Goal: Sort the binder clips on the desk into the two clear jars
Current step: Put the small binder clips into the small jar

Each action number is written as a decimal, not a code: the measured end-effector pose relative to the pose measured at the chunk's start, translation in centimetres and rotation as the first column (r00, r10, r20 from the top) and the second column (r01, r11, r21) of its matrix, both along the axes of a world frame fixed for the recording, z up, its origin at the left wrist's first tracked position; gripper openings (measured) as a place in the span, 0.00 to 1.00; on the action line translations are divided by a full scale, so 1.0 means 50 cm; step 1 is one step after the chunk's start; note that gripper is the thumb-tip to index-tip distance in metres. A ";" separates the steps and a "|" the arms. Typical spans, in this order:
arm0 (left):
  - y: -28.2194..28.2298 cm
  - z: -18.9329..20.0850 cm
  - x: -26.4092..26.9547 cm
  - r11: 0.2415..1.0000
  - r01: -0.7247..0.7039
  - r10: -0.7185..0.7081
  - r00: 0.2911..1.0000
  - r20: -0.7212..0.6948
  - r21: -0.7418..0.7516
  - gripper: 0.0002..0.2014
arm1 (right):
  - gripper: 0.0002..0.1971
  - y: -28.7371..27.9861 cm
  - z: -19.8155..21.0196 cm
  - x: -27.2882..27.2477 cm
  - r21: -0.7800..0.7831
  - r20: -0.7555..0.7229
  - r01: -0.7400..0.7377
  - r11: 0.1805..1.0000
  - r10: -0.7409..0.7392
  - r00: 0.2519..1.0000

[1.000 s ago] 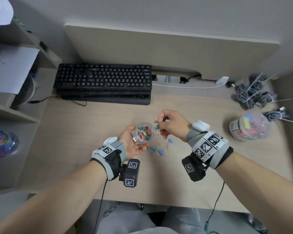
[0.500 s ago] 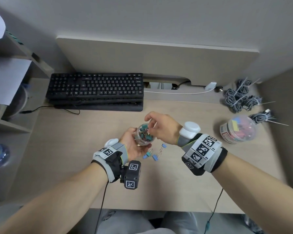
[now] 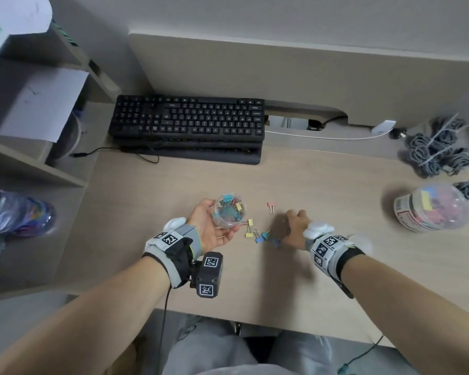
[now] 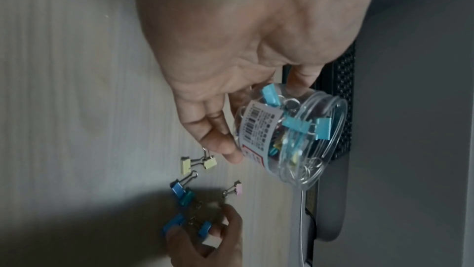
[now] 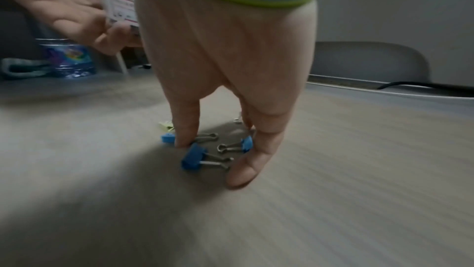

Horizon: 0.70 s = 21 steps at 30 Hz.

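Observation:
My left hand (image 3: 214, 228) grips a small clear jar (image 3: 229, 213) of mixed binder clips, tilted above the desk; in the left wrist view the jar (image 4: 290, 135) lies between the fingers and thumb of the left hand (image 4: 231, 99). Loose clips lie right of it: a pink clip (image 3: 270, 205), two yellow clips (image 3: 249, 228), a blue and a teal clip (image 3: 262, 237). My right hand (image 3: 291, 226) reaches down to the desk; the right hand (image 5: 212, 160) straddles two blue clips (image 5: 192, 159) with index finger and thumb. A big clear jar (image 3: 431, 207) stands far right.
A black keyboard (image 3: 187, 123) lies at the back. Coiled grey cables (image 3: 439, 147) sit at the back right, beside the big jar. Shelving with paper (image 3: 38, 109) stands left, with a plastic bottle (image 3: 14, 212) below it. A white cable (image 3: 322, 136) runs along the rear.
My right hand left the mouth of the small jar and dropped to the desk at the blue clips. The left hand kept hold of the jar.

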<state>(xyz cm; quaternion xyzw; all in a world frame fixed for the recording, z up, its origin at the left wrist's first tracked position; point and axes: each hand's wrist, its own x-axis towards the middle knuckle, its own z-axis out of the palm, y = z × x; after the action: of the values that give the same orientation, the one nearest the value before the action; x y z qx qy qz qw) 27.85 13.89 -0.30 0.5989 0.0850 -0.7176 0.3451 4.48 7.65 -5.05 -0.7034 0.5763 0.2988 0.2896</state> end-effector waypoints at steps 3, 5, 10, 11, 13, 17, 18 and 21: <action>0.015 -0.010 0.020 1.000 -0.018 0.018 1.000 0.009 0.017 0.24 | 0.37 0.030 -0.035 0.050 -0.017 0.028 -0.003 1.000 0.004 1.000; 0.020 -0.015 0.030 0.999 -0.032 0.032 0.999 0.016 0.026 0.24 | 0.35 0.036 -0.049 0.081 -0.046 -0.008 0.021 0.999 -0.022 1.000; 0.027 -0.019 0.041 0.998 -0.048 0.047 0.999 0.021 0.038 0.24 | 0.28 0.041 -0.060 0.102 -0.054 0.062 -0.052 0.997 0.055 0.997; 0.027 -0.019 0.042 0.998 -0.047 0.047 0.999 0.020 0.039 0.24 | 0.27 0.041 -0.063 0.102 -0.054 0.088 -0.083 0.995 0.088 0.992; 0.028 -0.019 0.044 0.998 -0.049 0.048 0.999 0.021 0.040 0.24 | 0.26 0.043 -0.068 0.100 -0.049 0.126 -0.161 0.986 0.166 0.978; 0.025 -0.021 0.042 0.997 -0.055 0.054 0.998 0.019 0.045 0.24 | 0.26 0.046 -0.070 0.093 -0.044 0.119 -0.209 0.977 0.213 0.970; 0.024 -0.021 0.041 0.997 -0.056 0.056 0.998 0.019 0.044 0.24 | 0.27 0.045 -0.067 0.094 -0.046 0.120 -0.201 0.978 0.205 0.971; 0.023 -0.020 0.035 0.998 -0.053 0.052 0.998 0.019 0.041 0.23 | 0.29 0.042 -0.062 0.090 -0.031 0.075 -0.154 0.988 0.155 0.985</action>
<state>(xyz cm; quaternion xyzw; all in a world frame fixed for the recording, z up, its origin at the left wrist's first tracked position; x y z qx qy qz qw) 29.60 15.06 -1.29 0.6100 0.1126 -0.7009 0.3521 8.99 9.75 -8.17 -0.7605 0.5120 0.2858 0.2789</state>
